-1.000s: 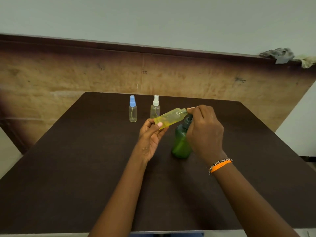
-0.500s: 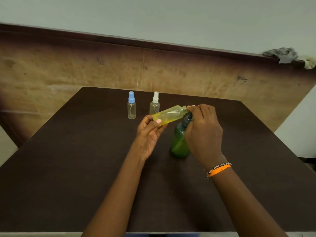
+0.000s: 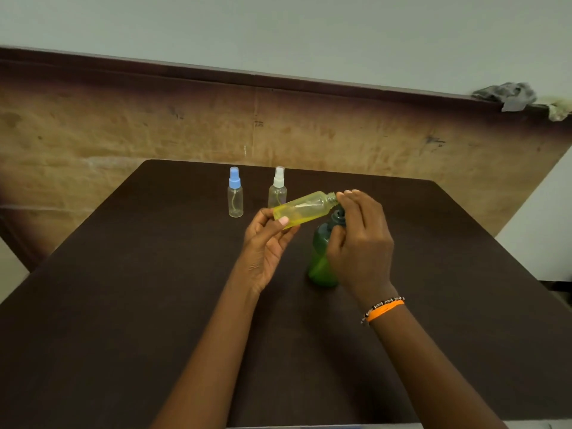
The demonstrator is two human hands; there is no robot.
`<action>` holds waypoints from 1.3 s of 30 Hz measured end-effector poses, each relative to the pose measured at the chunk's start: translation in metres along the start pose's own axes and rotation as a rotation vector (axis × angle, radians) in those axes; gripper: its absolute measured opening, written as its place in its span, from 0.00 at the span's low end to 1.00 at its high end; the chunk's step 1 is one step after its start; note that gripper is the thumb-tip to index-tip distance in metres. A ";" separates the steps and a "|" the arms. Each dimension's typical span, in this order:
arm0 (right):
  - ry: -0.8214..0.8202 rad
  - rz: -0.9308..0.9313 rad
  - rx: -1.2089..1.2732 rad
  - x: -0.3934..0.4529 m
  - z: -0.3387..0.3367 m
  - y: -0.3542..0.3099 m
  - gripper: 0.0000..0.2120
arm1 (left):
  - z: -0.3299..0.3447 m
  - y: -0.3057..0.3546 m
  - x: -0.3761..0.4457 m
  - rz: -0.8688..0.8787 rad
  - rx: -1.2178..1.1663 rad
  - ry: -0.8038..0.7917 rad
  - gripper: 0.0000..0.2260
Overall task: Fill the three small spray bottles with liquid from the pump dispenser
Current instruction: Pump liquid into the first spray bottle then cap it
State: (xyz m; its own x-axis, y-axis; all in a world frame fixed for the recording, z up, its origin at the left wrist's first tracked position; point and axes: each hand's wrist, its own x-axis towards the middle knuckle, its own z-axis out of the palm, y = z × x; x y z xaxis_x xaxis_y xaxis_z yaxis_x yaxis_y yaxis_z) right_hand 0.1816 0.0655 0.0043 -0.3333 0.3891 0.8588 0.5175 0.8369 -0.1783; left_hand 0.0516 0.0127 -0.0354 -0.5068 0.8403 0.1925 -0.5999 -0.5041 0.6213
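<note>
Yellow bottle [image 3: 305, 209], cap off, is held tilted almost flat above the middle of the desk [image 3: 123, 289], threaded neck pointing right and slightly up, some yellowish liquid visible in its lower side. Left hand [image 3: 266, 246] grips it at the base end, thumb on the near side and fingers curled round behind. Right hand [image 3: 359, 243] is on the top of the green pump bottle [image 3: 322, 261], fingers curled over the dark pump head [image 3: 338, 216], fingertips right next to the open neck of the yellow bottle; contact between nozzle and neck cannot be made out. Green pump bottle stands upright on the desk, just below the yellow bottle's neck, partly hidden by the right hand.

Farther back on the desk, two small spray bottles stand upright and capped: blue-capped bottle [image 3: 235, 193] at left, white-capped bottle [image 3: 277, 188] to its right, partly behind the yellow bottle. Both look clear, with a thin tube inside. Orange band and beaded bracelet [image 3: 383, 308] on right wrist. Grey rag [image 3: 507, 94] lies on the ledge at far right.
</note>
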 end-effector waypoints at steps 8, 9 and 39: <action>-0.064 0.014 -0.093 0.011 -0.007 -0.008 0.19 | 0.001 0.000 0.000 0.000 0.012 0.011 0.06; -0.046 0.004 -0.090 0.006 -0.002 -0.005 0.19 | 0.001 0.000 0.000 0.001 0.009 0.007 0.06; 0.045 -0.133 -0.104 -0.005 0.003 0.012 0.20 | 0.002 0.001 -0.002 -0.015 0.010 0.021 0.06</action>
State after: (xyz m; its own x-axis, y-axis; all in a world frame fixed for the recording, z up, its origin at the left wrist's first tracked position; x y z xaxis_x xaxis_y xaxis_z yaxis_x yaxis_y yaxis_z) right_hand 0.1867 0.0747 -0.0034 -0.3701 0.2581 0.8924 0.5505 0.8347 -0.0131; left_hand 0.0533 0.0113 -0.0333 -0.5109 0.8432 0.1673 -0.6011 -0.4895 0.6318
